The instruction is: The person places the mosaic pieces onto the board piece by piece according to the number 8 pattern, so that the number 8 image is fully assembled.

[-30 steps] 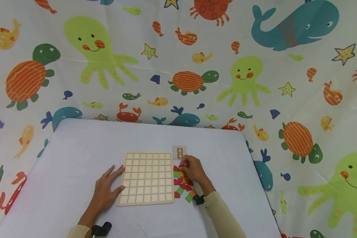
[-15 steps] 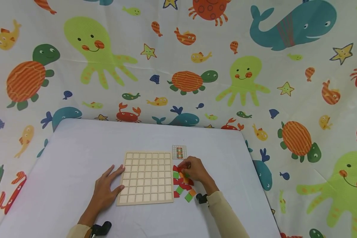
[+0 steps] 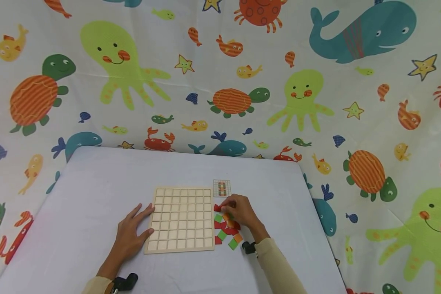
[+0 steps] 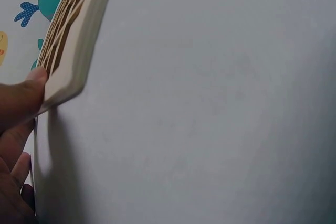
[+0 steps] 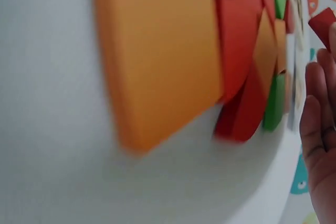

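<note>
A square wooden grid board (image 3: 182, 220) lies flat on the white table. Along its left edge, my left hand (image 3: 130, 234) is spread, with fingertips and thumb touching the frame; the left wrist view shows the thumb (image 4: 23, 95) against a rounded corner. My right hand (image 3: 240, 210) hovers at the loose pieces by the board's right side. Between its fingertips it pinches a small red block (image 5: 321, 27), best seen in the right wrist view. Under and near that hand lie several red, green and orange blocks (image 5: 163, 51), partly hidden by it in the head view.
A small printed pattern card (image 3: 221, 188) lies beyond the pieces, near the board's top right corner. Green blocks (image 3: 233, 244) lie nearest the person. A curtain with sea animals (image 3: 231, 100) hangs behind the table (image 3: 106, 179).
My right hand has shifted slightly among the pieces, still with a red block at its fingertips. A green block beside it has turned a little. My left hand has stayed on the board's edge.
</note>
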{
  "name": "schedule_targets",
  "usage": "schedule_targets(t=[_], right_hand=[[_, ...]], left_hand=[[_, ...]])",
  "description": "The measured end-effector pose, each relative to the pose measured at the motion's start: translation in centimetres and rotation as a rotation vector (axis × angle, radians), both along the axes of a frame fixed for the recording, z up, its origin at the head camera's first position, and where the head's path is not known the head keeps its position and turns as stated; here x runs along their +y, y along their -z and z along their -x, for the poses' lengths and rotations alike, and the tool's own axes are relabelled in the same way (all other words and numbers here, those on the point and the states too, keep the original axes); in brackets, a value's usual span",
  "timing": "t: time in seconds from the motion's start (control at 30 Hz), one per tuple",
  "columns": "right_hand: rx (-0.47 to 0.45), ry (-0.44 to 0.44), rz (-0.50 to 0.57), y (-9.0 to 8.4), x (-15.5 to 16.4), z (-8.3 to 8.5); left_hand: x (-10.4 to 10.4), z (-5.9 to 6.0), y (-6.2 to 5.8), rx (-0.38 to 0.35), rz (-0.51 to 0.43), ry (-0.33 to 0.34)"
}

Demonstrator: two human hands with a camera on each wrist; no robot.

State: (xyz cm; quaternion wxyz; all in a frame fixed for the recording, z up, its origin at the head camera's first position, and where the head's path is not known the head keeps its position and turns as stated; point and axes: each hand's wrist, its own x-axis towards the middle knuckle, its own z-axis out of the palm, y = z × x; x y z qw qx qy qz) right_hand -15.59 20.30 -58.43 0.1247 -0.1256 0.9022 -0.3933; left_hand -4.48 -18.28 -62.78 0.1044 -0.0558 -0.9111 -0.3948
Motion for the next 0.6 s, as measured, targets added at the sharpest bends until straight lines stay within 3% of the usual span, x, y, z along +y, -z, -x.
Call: schedule_targets(t=[0.37,0.6], right_hand=[[0.07,-0.043,0.124,-0.5,-3.9,0.3],[0.091,-0.095,0.118,-1.4,-7.8,0.6]], left_hand=[[-0.2,0.0,-0.1,-0.013,0.013,0.002],[-0.3,-0.1,-0.7,-0.094,0.012,0.008]])
